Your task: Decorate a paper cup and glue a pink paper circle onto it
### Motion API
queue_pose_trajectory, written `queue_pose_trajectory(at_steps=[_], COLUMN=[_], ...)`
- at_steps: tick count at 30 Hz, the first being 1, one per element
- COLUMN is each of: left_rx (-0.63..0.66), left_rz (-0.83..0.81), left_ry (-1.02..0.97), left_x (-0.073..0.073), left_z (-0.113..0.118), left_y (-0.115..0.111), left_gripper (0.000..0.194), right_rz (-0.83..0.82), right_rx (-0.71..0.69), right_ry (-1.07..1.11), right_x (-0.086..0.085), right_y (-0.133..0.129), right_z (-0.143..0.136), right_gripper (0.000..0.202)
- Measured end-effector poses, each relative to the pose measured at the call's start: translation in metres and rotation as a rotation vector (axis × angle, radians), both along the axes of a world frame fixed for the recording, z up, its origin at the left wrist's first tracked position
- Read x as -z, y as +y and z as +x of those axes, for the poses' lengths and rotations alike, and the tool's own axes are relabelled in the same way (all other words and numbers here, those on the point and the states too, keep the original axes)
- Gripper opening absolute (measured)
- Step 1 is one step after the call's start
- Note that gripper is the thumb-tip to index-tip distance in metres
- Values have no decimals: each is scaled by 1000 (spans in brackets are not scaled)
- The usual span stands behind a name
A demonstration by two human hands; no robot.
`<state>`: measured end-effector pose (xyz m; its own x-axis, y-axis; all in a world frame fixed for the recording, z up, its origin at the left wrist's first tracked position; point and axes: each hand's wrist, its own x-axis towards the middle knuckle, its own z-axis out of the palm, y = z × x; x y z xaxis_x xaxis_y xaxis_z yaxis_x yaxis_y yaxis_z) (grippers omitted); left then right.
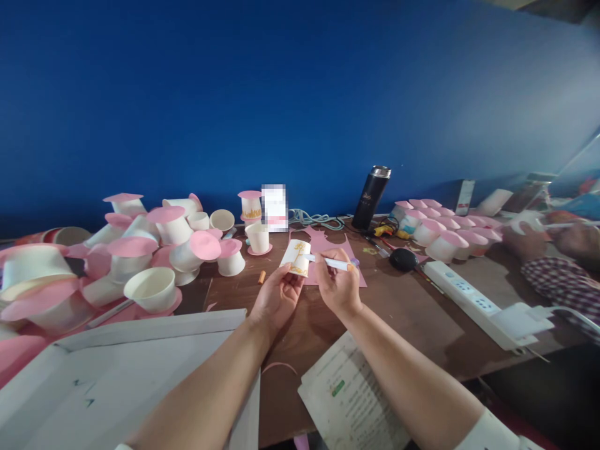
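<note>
Mid-frame, my left hand (280, 297) pinches a paper cup (296, 255) — likely light, crushable, best edge-held — and my right hand (341, 294) pinches a marker (336, 264).

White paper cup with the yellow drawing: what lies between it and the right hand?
In the head view, the front end of a slim white pen lies between the cup and right hand; whether it touches the cup, I cannot tell.

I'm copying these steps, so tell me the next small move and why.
Probably add a short stroke to the yellow drawing: the left hand holds the white cup, the right hand points the marker at it, and an orange cap lies off on the table.
</note>
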<state>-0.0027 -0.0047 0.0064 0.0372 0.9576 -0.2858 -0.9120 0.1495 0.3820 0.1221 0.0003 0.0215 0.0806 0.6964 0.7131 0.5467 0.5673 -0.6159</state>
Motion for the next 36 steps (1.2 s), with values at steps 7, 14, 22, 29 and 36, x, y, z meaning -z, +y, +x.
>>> queue_pose_trajectory(at_steps=[7,14,22,29,36], left_rx=[-3,-3,-11,-2,-13], left_rz=[0,11,15,18,13], left_ry=[-10,-1,1,6,4], left_x=[0,0,1,1,0], left_z=[0,0,-1,-1,-1], left_y=[0,0,0,1,0], left_gripper=[10,8,9,9,10], right_rz=[0,-14,-21,-24,-20], right_rx=[5,7,13,14,13], right_ry=[6,15,30,27,28], right_x=[-1,-3,-3,-5,-5], right_y=[0,0,0,-1,-1], right_z=[0,0,0,0,0], right_gripper=[12,13,13,15,15])
